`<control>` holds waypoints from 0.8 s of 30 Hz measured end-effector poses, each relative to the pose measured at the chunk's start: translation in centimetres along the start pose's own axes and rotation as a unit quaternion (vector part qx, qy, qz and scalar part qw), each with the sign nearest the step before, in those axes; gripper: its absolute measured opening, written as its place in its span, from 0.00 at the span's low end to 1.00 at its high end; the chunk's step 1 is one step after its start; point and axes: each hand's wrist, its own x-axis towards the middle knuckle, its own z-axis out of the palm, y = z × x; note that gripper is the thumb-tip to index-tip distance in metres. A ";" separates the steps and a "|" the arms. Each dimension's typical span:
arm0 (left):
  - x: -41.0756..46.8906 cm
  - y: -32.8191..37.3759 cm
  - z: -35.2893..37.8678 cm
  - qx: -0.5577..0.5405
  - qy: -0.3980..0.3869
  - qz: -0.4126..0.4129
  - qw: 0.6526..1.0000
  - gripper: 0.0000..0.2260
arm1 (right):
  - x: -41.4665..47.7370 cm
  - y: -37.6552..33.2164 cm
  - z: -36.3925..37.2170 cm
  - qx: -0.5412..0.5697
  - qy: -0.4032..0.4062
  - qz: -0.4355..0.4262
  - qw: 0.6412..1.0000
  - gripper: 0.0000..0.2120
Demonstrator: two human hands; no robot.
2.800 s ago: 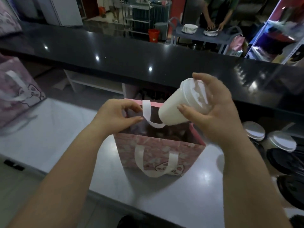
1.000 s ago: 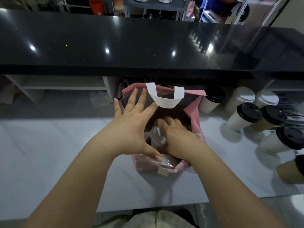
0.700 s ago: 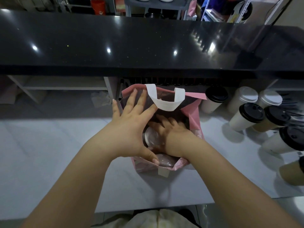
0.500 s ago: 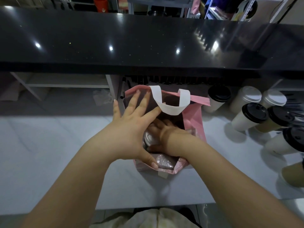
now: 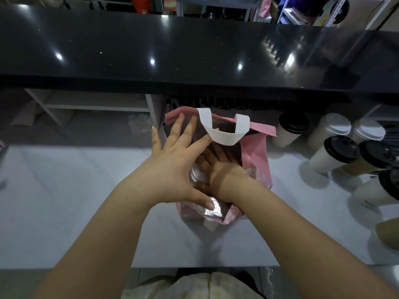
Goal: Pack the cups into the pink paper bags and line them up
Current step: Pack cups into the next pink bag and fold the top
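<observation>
bag: a pink bag [image 5: 257,156] stands upright in the middle of the white counter [image 5: 64,190], just in front of the black ledge [image 5: 194,50]. its mouth is open and a silver lining [image 5: 212,209] shows at the near rim.
handle: the far white handle [image 5: 222,137] loops up over the mouth, right by the left forefinger.
left hand: the left hand [image 5: 174,167] lies across the left side of the mouth with its fingers straight and spread. the fingertips are on the far-left inner wall and the thumb presses the lining at the near rim. nothing is clasped in it.
right hand: the right hand [image 5: 220,169] is inside the bag up to the wrist, fingers pointing away and down. whether it grips the cup cannot be told, as the left hand and the dark inside hide the contact.
cup: one cup [image 5: 194,174] sits in the bag. only part of its lid shows, low between the two hands.
cups: more cups [image 5: 332,154] stand on the counter to the right of the bag, apart from both hands. one with a black lid is just beside the bag's far right corner, two with white lids are further right, and others with black lids are nearer.
shelf: a white shelf [image 5: 92,106] runs under the ledge at the far left.
</observation>
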 end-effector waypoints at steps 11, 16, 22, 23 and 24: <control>-0.2 -0.1 0.2 -0.015 0.016 -0.004 1.000 0.58 | 0.3 1.0 0.9 0.005 -0.040 -0.028 0.999 0.40; 0.7 1.1 -1.2 -0.039 0.098 -0.058 0.993 0.43 | -0.8 2.1 -3.6 0.101 -0.044 -0.020 0.994 0.35; 1.2 3.8 -2.8 0.079 0.199 -0.123 0.969 0.22 | -5.3 6.9 -8.6 0.156 0.098 0.017 0.983 0.19; 1.3 4.7 -2.9 0.078 0.211 -0.125 0.966 0.18 | -6.0 7.7 -8.8 0.157 0.115 0.023 0.981 0.18; 1.4 5.6 -3.0 0.068 0.226 -0.123 0.964 0.14 | -6.8 8.5 -8.9 0.161 0.133 0.027 0.978 0.16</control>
